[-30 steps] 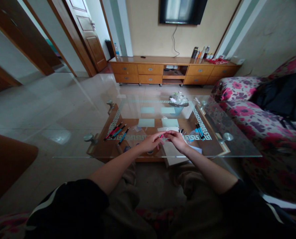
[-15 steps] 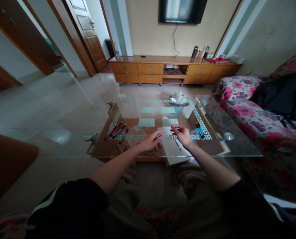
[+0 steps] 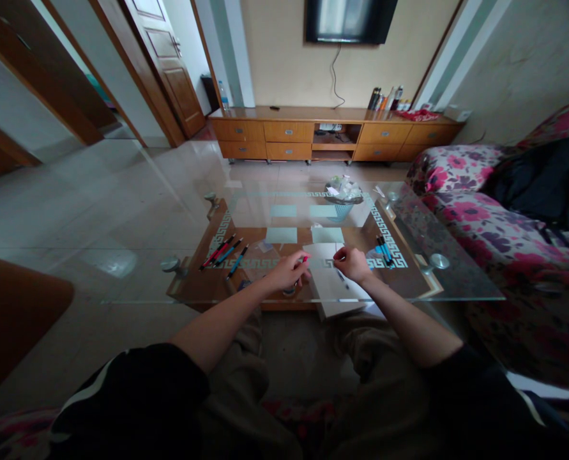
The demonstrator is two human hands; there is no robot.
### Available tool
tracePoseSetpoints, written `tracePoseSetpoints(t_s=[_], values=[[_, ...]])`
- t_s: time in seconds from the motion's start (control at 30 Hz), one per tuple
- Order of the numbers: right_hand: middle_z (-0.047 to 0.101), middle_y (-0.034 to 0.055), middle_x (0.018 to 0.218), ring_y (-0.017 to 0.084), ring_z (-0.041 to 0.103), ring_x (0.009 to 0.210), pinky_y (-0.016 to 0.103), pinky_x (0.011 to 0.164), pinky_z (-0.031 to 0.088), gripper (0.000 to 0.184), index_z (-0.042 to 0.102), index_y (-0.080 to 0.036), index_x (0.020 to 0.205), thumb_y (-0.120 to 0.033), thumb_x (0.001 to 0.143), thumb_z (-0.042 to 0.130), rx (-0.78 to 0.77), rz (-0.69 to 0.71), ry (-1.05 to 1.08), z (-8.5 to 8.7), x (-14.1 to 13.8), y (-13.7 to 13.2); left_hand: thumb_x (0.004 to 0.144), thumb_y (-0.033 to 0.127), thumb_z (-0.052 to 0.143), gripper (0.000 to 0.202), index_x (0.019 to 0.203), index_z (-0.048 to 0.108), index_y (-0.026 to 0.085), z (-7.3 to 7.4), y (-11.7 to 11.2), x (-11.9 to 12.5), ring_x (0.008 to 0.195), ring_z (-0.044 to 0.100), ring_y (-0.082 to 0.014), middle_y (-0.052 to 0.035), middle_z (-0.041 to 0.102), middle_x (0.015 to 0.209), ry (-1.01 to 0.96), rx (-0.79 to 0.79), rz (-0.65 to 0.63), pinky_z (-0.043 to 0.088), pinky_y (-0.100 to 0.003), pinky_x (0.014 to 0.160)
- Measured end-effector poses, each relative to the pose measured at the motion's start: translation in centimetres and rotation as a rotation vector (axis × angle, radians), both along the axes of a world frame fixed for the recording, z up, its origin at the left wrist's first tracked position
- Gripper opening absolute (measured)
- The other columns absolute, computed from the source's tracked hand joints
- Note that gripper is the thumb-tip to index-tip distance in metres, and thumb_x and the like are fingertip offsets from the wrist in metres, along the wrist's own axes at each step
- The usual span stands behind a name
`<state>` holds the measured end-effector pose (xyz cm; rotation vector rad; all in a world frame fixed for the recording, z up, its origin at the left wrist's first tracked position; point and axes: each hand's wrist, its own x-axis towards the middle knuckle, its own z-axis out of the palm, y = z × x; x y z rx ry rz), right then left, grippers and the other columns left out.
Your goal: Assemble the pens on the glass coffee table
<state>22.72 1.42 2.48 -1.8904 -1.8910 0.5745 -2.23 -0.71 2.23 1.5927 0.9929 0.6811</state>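
Note:
My left hand (image 3: 290, 271) is closed, fingers curled, above the glass table; the tip of a small red object (image 3: 306, 259) shows at its fingers, the remainder hidden. My right hand (image 3: 354, 264) makes a pinch over the white box (image 3: 329, 291) visible at the near edge; what its fingertips grip is too small to make out. A dark pen-like thing (image 3: 342, 279) shows beside the right hand. Red and black pens (image 3: 216, 251) and blue and black pens (image 3: 237, 262) lie to the left. More blue pens (image 3: 384, 251) are grouped on the right.
The glass table top (image 3: 461, 281) has a sharp near edge over my knees. Through it shows a wastebasket (image 3: 344, 207) with plastic bags. Beyond stands a wooden cabinet (image 3: 288, 133) with bottles on it. A flowered sofa (image 3: 480, 220) flanks the right side.
My right hand has drawn slightly right and down, its fingers curling closer together. The left hand's fingers, stretched forward before, are now bent in around the red object.

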Motion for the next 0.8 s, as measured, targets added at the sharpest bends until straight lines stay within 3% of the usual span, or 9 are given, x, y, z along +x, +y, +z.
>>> tracePoseSetpoints(t_s=[0.57,0.8], values=[[0.075,0.0070,0.076,0.019,0.066,0.071,0.028,0.066,0.044,0.004,0.073,-0.016,0.072,-0.017,0.075,0.075,0.030,-0.088,-0.139,-0.33,0.64,0.37,0.100,0.040,0.053,0.039,0.131,0.056,0.016,-0.47,0.11,-0.08,0.051,0.065,-0.0142,-0.0091,0.077,0.087,0.003,0.016,-0.007,0.046,-0.022,0.050],[0.073,0.0055,0.073,0.019,0.065,0.070,0.027,0.065,0.042,0.005,0.072,-0.017,0.071,-0.015,0.074,0.075,0.038,-0.085,-0.105,-0.53,0.57,0.33,0.098,0.038,0.057,0.035,0.127,0.058,0.017,0.20,-0.19,-0.04,0.049,0.064,-0.0134,-0.0080,0.077,0.084,-0.031,-0.011,0.013,0.045,-0.021,0.049]])
